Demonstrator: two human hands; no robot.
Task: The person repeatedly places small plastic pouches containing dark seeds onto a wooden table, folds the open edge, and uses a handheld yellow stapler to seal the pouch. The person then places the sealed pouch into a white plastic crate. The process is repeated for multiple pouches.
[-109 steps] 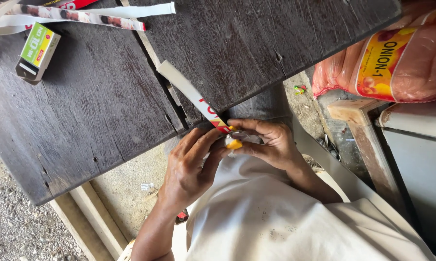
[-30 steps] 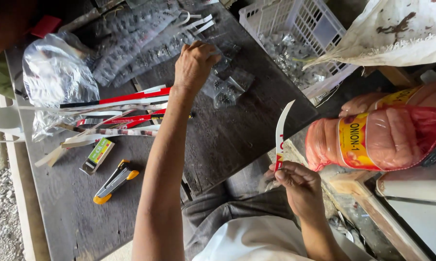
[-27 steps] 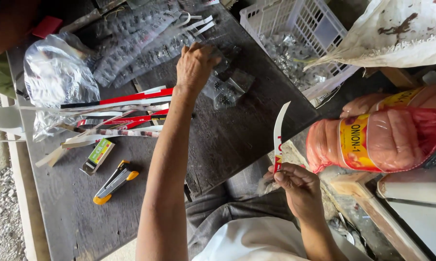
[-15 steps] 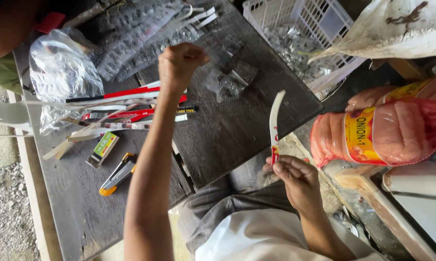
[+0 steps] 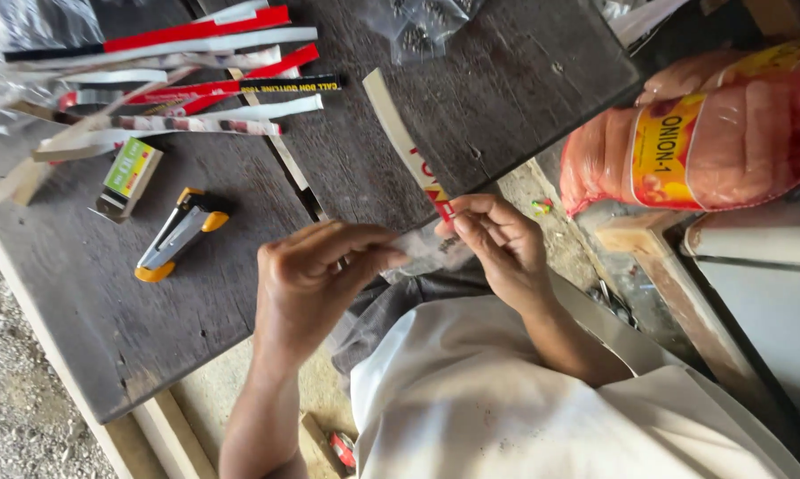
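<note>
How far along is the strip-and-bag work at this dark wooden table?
Done: cut red-and-white card strips lie piled on the dark wooden table. In hand: right hand pinches one cream strip, left hand brings a small clear plastic bag to it. Left: the yellow-and-grey stapler lies unused.

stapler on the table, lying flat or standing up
Lying flat. The yellow and grey stapler rests lengthwise on the dark wooden table, beside a small green box, away from both hands.

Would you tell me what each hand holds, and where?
Right hand pinches the cardboard strip at its lower end; left hand grips the small clear bag by its edge.
</note>
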